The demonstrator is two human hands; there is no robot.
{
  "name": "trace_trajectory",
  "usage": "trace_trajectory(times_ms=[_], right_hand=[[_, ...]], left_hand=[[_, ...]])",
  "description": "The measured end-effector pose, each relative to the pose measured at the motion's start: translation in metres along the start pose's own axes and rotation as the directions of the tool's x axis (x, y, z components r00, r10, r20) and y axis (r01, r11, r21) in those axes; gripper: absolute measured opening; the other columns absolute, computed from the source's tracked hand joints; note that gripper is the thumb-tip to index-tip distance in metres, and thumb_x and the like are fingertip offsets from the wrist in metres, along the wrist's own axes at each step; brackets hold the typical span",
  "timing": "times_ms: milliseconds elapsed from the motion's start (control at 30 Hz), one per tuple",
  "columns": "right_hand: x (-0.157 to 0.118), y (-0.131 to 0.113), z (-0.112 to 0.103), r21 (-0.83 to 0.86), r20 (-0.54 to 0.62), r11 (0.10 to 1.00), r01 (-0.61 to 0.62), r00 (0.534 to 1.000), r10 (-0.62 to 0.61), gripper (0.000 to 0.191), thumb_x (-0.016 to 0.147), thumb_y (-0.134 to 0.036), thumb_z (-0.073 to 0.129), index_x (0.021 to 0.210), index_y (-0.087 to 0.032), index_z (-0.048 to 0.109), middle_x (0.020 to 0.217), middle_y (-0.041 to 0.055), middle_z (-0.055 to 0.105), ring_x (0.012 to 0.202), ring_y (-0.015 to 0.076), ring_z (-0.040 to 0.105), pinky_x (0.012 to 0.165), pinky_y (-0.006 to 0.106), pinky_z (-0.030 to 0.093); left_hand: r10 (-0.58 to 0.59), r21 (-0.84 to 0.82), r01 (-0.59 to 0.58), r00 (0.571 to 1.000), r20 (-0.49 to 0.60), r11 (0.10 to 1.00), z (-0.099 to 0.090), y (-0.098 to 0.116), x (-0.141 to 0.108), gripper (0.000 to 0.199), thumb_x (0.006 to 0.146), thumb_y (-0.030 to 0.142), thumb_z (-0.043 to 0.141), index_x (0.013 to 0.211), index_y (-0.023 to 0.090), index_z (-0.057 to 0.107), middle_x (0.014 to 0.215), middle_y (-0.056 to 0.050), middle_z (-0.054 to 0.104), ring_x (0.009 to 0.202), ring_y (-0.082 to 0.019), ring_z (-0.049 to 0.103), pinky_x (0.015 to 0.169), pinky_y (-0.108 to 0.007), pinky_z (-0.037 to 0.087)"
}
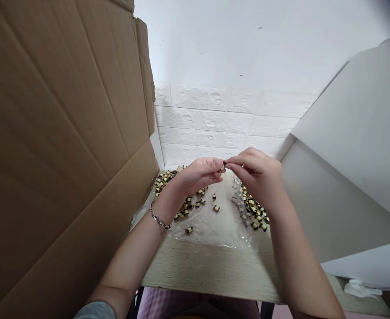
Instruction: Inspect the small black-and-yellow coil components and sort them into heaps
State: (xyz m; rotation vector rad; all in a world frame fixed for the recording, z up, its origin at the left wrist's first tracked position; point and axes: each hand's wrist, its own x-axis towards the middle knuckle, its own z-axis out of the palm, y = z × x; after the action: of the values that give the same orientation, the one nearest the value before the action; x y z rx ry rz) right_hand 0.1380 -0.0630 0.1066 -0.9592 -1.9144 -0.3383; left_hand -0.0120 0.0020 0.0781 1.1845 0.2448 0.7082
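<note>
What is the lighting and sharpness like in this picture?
Head view: bright, soft light on the white wall, dimmer on the cardboard; glints along the clear plastic's front edge; a dark, blurry top-right corner; wide-angle stretching towards the sides; fine detail lost on the yellow-and-black component in the hands.

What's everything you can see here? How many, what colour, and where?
Small wire-wound parts: too many to count, black-and-yellow, heaped left and right, some scattered between
Thin plastic sheet or bag: one, clear, on table
Wooden table: one, pale, below hands
Cardboard: one big piece, brown, left
Brick-patterned wall: one, white, behind
Smooth panels: count unclear, grey-white, right
Glove-like thing: one, white, lower right
Checked cloth: one, pink-and-white, bottom
Chain bracelet: one, silvery, left wrist
Sleeve: one, grey, left arm
Left hand, right hand: two, bare, pinching one part
</note>
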Motion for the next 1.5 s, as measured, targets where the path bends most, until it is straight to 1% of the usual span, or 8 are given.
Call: trace_trajectory(times_ms=[267, 467, 633, 900, 1133, 1333, 1433, 1500], right_hand=[[-0.0001, 0.0001, 0.0000, -0.016, 0.015, 1.000, -0.006, 1.000, 0.006, 0.009, 0.075, -0.015, 0.057, 0.076, -0.021, 0.064, 0.069, -0.0011, 0.058, 0.065, 0.0091, 0.053, 0.057, 0.021, 0.040], [0.0004, -0.0040, -0.0017, 0.009, -0.026, 0.999, -0.050, 0.998, 0.050, 0.007, 0.075, -0.017, 0.058, 0.075, -0.021, 0.063, 0.067, -0.0013, 0.058, 0.063, 0.0087, 0.052, 0.056, 0.021, 0.039], [0.0006, -0.0052, -0.0032, 0.004, -0.039, 0.997, -0.072, 0.997, 0.072, 0.006, 0.075, -0.019, 0.058, 0.075, -0.021, 0.063, 0.067, -0.0013, 0.057, 0.061, 0.0090, 0.051, 0.055, 0.022, 0.039], [-0.0009, -0.0060, -0.0039, -0.028, -0.008, 0.997, -0.071, 0.997, 0.071, 0.010, 0.077, -0.018, 0.054, 0.078, -0.023, 0.063, 0.070, 0.0004, 0.058, 0.066, 0.0117, 0.053, 0.057, 0.024, 0.039], [-0.0012, -0.0057, -0.0046, -0.041, 0.002, 0.999, -0.035, 0.999, 0.035, 0.011, 0.077, -0.016, 0.054, 0.079, -0.022, 0.062, 0.072, 0.0002, 0.057, 0.066, 0.0109, 0.053, 0.057, 0.023, 0.039], [-0.0006, -0.0039, -0.0039, -0.040, 0.030, 0.999, -0.030, 0.999, 0.031, 0.011, 0.077, -0.016, 0.053, 0.080, -0.022, 0.062, 0.073, 0.0009, 0.057, 0.067, 0.0116, 0.053, 0.057, 0.023, 0.039], [0.0005, -0.0018, -0.0040, -0.028, 0.025, 0.999, -0.045, 0.999, 0.045, 0.011, 0.078, -0.017, 0.053, 0.079, -0.022, 0.063, 0.073, 0.0009, 0.058, 0.066, 0.0114, 0.053, 0.056, 0.023, 0.039], [0.0012, 0.0005, -0.0052, -0.017, 0.014, 0.998, -0.066, 0.998, 0.067, 0.010, 0.078, -0.020, 0.053, 0.078, -0.022, 0.063, 0.071, 0.0006, 0.057, 0.062, 0.0107, 0.051, 0.055, 0.023, 0.038]], left_hand=[[0.023, 0.018, -0.023, 1.000, 0.017, 1.000, 0.0020, 0.0019, 0.0000, 0.025, 0.067, 0.033, 0.067, 0.070, 0.010, 0.057, 0.065, 0.001, 0.050, 0.064, -0.006, 0.046, 0.067, -0.021, 0.037], [0.016, -0.076, -0.015, 1.000, 0.014, 0.997, 0.0039, -0.0011, -0.0007, 0.028, 0.066, 0.034, 0.067, 0.077, 0.011, 0.058, 0.067, 0.001, 0.050, 0.064, -0.005, 0.046, 0.073, -0.023, 0.039], [0.021, -0.124, -0.018, 1.000, 0.021, 0.992, 0.0044, -0.0015, -0.0017, 0.028, 0.065, 0.035, 0.068, 0.078, 0.012, 0.059, 0.070, 0.001, 0.050, 0.064, -0.005, 0.046, 0.074, -0.024, 0.041], [0.014, -0.078, -0.014, 1.000, -0.005, 0.997, 0.0042, 0.0000, -0.0019, 0.026, 0.064, 0.034, 0.069, 0.077, 0.013, 0.059, 0.070, 0.001, 0.049, 0.065, -0.005, 0.045, 0.074, -0.024, 0.040], [0.038, -0.030, -0.038, 0.999, 0.013, 0.999, 0.0041, 0.0019, -0.0011, 0.024, 0.065, 0.033, 0.068, 0.073, 0.012, 0.059, 0.065, 0.002, 0.048, 0.063, -0.006, 0.043, 0.072, -0.023, 0.038], [0.027, -0.047, -0.026, 1.000, 0.015, 0.999, 0.0038, -0.0004, -0.0012, 0.023, 0.067, 0.033, 0.066, 0.074, 0.013, 0.059, 0.065, 0.002, 0.047, 0.063, -0.005, 0.043, 0.073, -0.023, 0.038], [0.071, 0.033, -0.070, 0.997, -0.021, 0.997, 0.0038, -0.0006, 0.0005, 0.023, 0.067, 0.035, 0.066, 0.072, 0.013, 0.059, 0.066, 0.002, 0.049, 0.062, -0.005, 0.043, 0.071, -0.023, 0.038], [0.174, 0.199, -0.150, 0.979, -0.105, 0.968, 0.0046, -0.0001, 0.0019, 0.023, 0.065, 0.035, 0.067, 0.074, 0.014, 0.060, 0.070, 0.000, 0.052, 0.066, -0.007, 0.045, 0.070, -0.023, 0.037]])
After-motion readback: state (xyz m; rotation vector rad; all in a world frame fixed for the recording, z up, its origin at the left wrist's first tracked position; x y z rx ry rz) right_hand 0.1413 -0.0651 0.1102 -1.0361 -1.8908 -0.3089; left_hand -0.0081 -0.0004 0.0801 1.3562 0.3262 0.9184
